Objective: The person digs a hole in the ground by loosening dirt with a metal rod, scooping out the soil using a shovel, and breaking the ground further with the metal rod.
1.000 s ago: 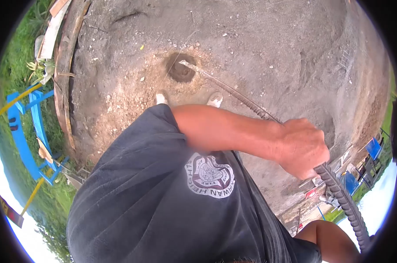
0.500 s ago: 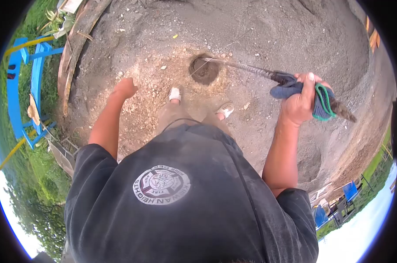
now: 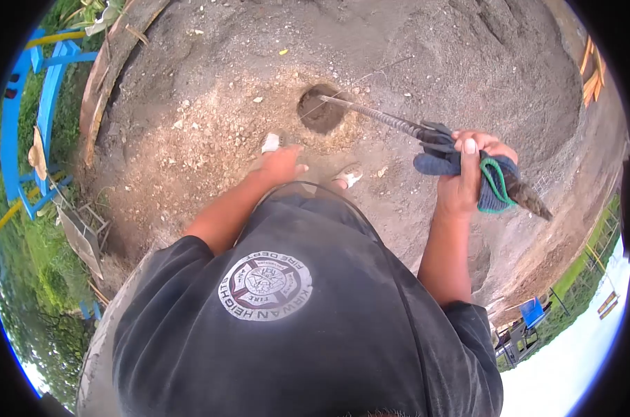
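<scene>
My right hand point(image 3: 471, 167) is wrapped round a ribbed steel rebar rod point(image 3: 381, 117), with a dark blue glove point(image 3: 436, 165) with a green-edged cuff bunched between palm and rod. From my grip the rod slants left to a round hole point(image 3: 322, 110) dug in the ground, its far tip at the hole's mouth. Its muddy near end pokes out past the cuff. My left hand point(image 3: 279, 165) is in front of my waist, above my shoes, thumb and a finger apart, holding nothing I can see.
Loose pale gravel point(image 3: 197, 139) surrounds the hole, with grey sandy soil point(image 3: 468, 62) beyond. A thin wire crosses the hole. Wooden planks point(image 3: 110, 76) edge the ground at left, beside a blue frame point(image 3: 48, 118) with a straw hat point(image 3: 37, 153). Orange wood pieces point(image 3: 593, 73) lie far right.
My left hand has swung in from the left to the front of my waist, its fist loosened. My right hand and the rod have shifted slightly left and nearer to me.
</scene>
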Available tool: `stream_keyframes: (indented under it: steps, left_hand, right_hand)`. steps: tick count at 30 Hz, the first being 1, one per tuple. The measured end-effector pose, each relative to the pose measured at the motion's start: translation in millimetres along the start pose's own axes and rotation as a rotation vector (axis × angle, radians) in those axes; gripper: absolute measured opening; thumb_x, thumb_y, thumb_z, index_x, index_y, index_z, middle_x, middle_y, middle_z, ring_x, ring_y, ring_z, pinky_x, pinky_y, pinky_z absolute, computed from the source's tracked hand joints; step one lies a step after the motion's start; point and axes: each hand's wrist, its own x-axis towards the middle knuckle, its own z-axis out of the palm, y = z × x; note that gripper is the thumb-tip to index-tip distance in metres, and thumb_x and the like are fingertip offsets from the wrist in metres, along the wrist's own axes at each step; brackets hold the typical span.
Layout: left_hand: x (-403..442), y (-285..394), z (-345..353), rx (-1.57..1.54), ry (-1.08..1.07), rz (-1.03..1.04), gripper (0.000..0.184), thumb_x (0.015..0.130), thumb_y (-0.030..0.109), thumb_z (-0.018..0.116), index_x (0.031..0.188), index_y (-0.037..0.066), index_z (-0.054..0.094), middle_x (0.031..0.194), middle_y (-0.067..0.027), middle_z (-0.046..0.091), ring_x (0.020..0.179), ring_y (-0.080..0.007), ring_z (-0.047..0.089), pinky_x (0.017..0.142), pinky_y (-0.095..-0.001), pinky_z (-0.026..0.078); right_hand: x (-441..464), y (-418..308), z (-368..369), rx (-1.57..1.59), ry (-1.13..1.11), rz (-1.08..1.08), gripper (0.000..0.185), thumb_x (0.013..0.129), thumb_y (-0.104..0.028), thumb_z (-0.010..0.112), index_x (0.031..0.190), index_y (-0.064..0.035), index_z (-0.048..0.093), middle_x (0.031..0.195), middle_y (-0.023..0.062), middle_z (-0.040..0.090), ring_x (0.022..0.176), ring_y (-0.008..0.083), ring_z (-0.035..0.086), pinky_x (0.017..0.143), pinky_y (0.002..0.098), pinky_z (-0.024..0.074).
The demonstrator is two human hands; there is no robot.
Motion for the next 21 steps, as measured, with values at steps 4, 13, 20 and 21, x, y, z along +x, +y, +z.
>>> stream_keyframes:
  steps: [4, 13, 20, 21]
  left_hand:
    - [73, 83, 32, -0.015, 0.253, 0.288, 0.068, 0.088, 0.035, 0.075, 0.143, 0.001, 0.052, 0.14, -0.0229, 0.059, 0.135, -0.0368, 0.054, 0.116, -0.0432, 0.042]
    - [139, 183, 102, 0.158, -0.35, 0.646, 0.01, 0.08, 0.015, 0.068, 0.086, 0.008, 0.067, 0.091, -0.0181, 0.07, 0.097, -0.0407, 0.067, 0.083, -0.0519, 0.052]
    - [-14, 408, 27, -0.094, -0.317, 0.896, 0.029, 0.083, 0.033, 0.076, 0.074, 0.009, 0.065, 0.06, -0.0123, 0.062, 0.06, -0.0362, 0.067, 0.058, -0.0505, 0.051]
    - [-40, 434, 11, -0.18, -0.259, 1.022, 0.034, 0.082, 0.036, 0.079, 0.072, 0.008, 0.063, 0.058, -0.0117, 0.062, 0.059, -0.0362, 0.067, 0.056, -0.0495, 0.052]
  right_hand:
    - [-63, -44, -64, -0.078, -0.245, 0.059, 0.039, 0.087, -0.006, 0.079, 0.103, -0.013, 0.044, 0.086, 0.0058, 0.052, 0.081, 0.0219, 0.058, 0.09, 0.053, 0.052]
    - [-144, -106, -150, -0.041, -0.128, 0.161, 0.034, 0.086, -0.017, 0.081, 0.09, -0.0135, 0.048, 0.076, 0.001, 0.05, 0.078, 0.0221, 0.056, 0.088, 0.0512, 0.0477]
    - [-64, -323, -239, 0.186, 0.036, -0.206, 0.026, 0.088, -0.022, 0.075, 0.092, -0.0154, 0.049, 0.078, -0.0022, 0.05, 0.076, 0.0159, 0.052, 0.08, 0.0395, 0.0399]
    - [-53, -358, -244, 0.165, 0.013, -0.254, 0.025, 0.088, -0.02, 0.074, 0.093, -0.0152, 0.049, 0.078, -0.0017, 0.05, 0.076, 0.0162, 0.053, 0.08, 0.0401, 0.0407]
